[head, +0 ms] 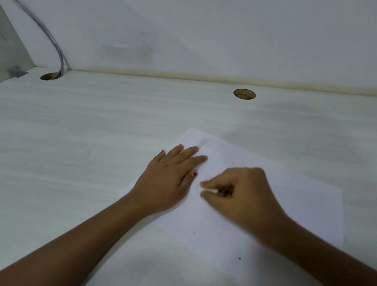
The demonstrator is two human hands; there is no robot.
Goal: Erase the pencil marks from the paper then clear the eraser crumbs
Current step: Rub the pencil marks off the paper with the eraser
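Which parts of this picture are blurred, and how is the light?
Head view: the right hand pinching the eraser is motion-blurred; the left hand flat on the paper is sharper; light is dim and soft, with faint shadows on the desk.

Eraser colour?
White. The eraser is pinched in the right hand; head view.

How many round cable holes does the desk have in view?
2. The left hole sits in the far corner, grey cables running into it; the right hole lies beyond the paper. Others may be hidden.
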